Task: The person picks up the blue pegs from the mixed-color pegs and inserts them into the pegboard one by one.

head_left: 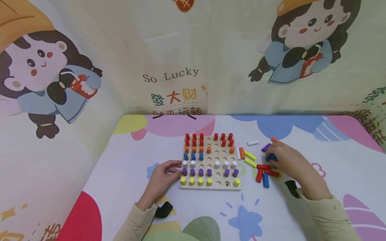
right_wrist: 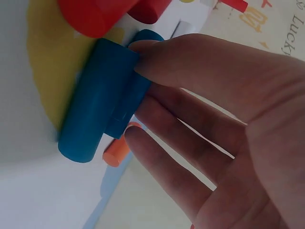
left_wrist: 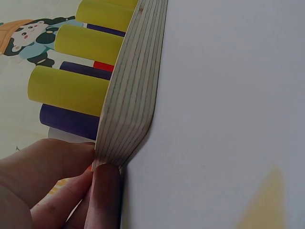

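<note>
While left fingers, bent, grip layered wooden board | right fingers, parted, pinch blue cylinder

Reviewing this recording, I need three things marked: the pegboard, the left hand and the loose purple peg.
Pegboard [head_left: 212,162]: head view, bare wood near its middle.
Left hand [head_left: 164,175]: head view, back of the hand.
Loose purple peg [head_left: 266,148]: head view, middle of its side.
</note>
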Available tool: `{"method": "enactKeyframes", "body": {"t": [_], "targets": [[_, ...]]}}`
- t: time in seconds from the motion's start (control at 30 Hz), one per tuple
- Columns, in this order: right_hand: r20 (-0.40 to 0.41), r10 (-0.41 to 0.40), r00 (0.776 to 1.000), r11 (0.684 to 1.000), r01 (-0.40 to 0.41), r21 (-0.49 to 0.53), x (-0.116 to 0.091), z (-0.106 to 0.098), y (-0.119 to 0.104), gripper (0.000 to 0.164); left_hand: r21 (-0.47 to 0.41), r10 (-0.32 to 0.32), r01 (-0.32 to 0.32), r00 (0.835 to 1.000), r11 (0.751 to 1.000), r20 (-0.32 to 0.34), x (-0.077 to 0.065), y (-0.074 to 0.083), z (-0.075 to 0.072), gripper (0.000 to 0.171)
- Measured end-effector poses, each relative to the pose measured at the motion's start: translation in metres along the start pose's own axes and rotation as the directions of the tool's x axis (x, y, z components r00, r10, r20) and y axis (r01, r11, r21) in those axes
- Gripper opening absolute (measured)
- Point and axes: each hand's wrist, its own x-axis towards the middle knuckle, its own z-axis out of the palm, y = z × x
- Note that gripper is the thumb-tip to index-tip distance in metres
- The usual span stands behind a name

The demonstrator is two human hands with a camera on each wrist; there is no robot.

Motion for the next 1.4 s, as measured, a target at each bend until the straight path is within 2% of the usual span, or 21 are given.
{"method": "enactKeyframes", "body": {"t": [0.3, 0.6, 0.87, 1.2, 1.4], "targets": [[-0.001, -0.010, 1.000, 1.000, 0.010, -0.021, 0.001, 0.003, -0.001, 0.015, 0.015, 0.001, -0.001, 1.000, 1.000, -0.003, 0.000, -0.001, 0.000, 0.032], [0.003, 0.030, 1.000, 1.000, -0.030, -0.009, -0.001, -0.003, -0.004, 0.018, 0.023, 0.003, -0.003, 1.000, 1.000, -0.002, 0.000, 0.001, -0.001, 0.032], [-0.065, -0.001, 0.998, 1.000, 0.001, 0.001, -0.001, -0.008, -0.009, 0.024, 0.011, 0.002, -0.002, 1.000, 1.000, -0.003, 0.000, 0.000, -0.001, 0.032], [-0.093, -0.011, 0.996, 1.000, 0.013, 0.023, 0.002, -0.017, -0.023, 0.024, -0.001, 0.002, -0.002, 1.000, 1.000, 0.000, 0.000, 0.000, -0.001, 0.032], [-0.091, -0.036, 0.995, 0.997, 0.041, 0.063, 0.005, -0.015, -0.030, 0.031, -0.002, 0.003, -0.003, 1.000, 1.000, 0.002, -0.001, 0.001, 0.000, 0.032]]}}
